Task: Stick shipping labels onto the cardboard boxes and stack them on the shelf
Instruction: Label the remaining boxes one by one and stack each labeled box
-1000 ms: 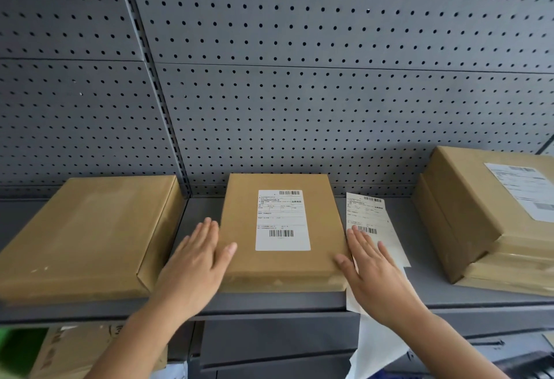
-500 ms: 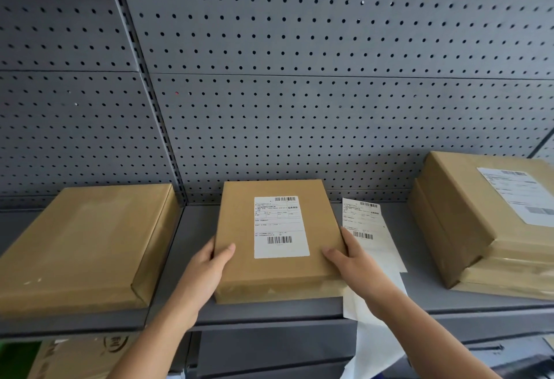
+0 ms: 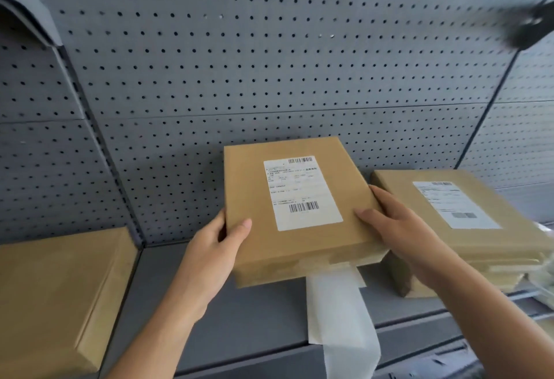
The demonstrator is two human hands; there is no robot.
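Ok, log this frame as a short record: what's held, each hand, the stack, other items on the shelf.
held item: labelled cardboard box, lifted off the shelf
left hand: grips the box's left edge
right hand: grips its right edge
stack: labelled boxes at right, beside the held box
unlabelled box: at left
label backing strip: hangs over the shelf edge

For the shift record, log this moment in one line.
labelled box | held by left hand and right hand | above shelf | beside labelled stack
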